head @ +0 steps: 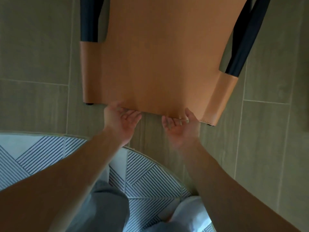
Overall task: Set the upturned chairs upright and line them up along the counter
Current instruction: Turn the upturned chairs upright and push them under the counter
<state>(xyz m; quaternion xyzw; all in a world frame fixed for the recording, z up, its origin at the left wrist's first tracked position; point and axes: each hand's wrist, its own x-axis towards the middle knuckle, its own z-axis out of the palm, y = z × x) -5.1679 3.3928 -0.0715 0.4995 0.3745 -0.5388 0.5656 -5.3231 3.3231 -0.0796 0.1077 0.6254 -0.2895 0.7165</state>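
Note:
A tan leather chair (155,61) lies tipped over on the grey tiled floor, filling the upper middle of the head view. Its broad tan panel faces me, with black frame legs (89,19) running off the top at both sides. My left hand (121,120) is palm up at the panel's near edge, fingers spread and just touching its left part. My right hand (179,127) is palm up under the same edge further right, fingertips curled against it. Neither hand has closed around the edge.
A round rug (143,174) with a striped blue and white pattern lies under my feet at the bottom. Grey tiled floor (36,56) stretches to the left and right of the chair. My legs in light trousers show at the bottom centre.

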